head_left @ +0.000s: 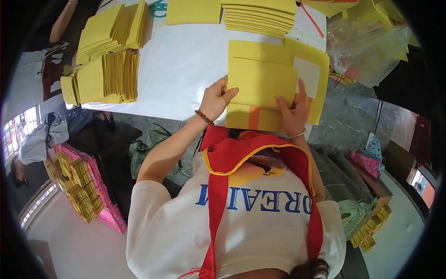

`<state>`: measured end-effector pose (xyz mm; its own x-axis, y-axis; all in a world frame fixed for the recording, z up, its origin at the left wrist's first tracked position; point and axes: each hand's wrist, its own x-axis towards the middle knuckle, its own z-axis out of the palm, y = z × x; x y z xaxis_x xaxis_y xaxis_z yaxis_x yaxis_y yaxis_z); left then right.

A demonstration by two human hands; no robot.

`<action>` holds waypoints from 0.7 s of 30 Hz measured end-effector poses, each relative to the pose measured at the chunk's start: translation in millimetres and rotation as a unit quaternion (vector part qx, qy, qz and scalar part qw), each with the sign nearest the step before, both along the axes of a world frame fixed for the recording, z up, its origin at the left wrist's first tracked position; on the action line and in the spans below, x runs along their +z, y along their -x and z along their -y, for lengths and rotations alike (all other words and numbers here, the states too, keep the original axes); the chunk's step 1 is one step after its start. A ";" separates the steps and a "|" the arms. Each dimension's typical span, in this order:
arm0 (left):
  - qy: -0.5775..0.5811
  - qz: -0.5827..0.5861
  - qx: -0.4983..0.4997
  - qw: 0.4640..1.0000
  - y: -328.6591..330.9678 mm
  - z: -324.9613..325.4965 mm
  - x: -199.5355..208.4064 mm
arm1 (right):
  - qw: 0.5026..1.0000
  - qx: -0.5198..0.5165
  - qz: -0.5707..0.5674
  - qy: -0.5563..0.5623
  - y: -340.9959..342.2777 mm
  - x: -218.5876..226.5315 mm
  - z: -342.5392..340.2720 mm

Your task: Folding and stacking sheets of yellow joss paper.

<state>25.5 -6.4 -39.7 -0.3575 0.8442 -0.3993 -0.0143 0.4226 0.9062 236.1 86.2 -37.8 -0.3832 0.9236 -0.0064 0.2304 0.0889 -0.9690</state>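
Observation:
At the table's near edge, my left hand point(216, 98) pinches the left edge of a folded yellow paper sheet point(264, 80), thumb on top and fingers underneath. My right hand point(293, 110) is at the sheet's lower right corner, its thumb on the paper and its fingers along the edge, closed on it. Beneath lies a yellow paper piece with an orange strip point(253, 117). A larger yellow sheet point(319, 60) with a pale rectangular patch point(306, 76) shows to the right, partly covered by the folded sheet and my right hand.
Stacks of folded yellow paper point(120, 76) stand at the left of the white table point(186, 60). More yellow stacks point(259, 17) lie at the far side. A clear plastic bag point(367, 51) is at the right. Bundles on a pink cloth point(81, 186) and another person's arm point(62, 23) are leftward.

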 end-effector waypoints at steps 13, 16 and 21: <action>-0.004 0.073 0.070 0.995 -3.6 -3.9 -11.1 | 0.992 0.020 0.107 0.064 -2.3 2.1 -3.6; -0.033 0.070 0.021 0.997 3.8 4.3 -0.4 | 0.994 -0.002 -0.042 0.104 -1.9 11.8 3.9; -0.147 0.088 0.003 0.985 6.7 12.4 25.9 | 0.987 0.045 -0.095 0.121 -21.8 5.5 14.0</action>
